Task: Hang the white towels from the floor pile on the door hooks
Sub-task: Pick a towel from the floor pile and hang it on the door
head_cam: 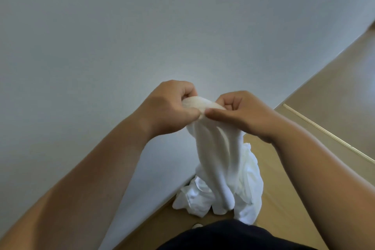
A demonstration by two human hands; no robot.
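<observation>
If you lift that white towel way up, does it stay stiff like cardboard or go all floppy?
Probably floppy: the white towel droops in soft folds below where the left hand and right hand pinch its top edge. It likely weighs little, since fingertip pinches alone hold it. Let go, it would likely crumple onto the pile on the floor.

Towel [215, 148] hangs btwn hands, above pile [194, 197] on floor [284, 199], wall [101, 46] left.

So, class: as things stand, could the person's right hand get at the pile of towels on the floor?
Probably not straight away. The right hand is gripping the top of a lifted towel together with the left hand, and that towel hangs in front of the pile. The floor beside the pile looks free.
</observation>
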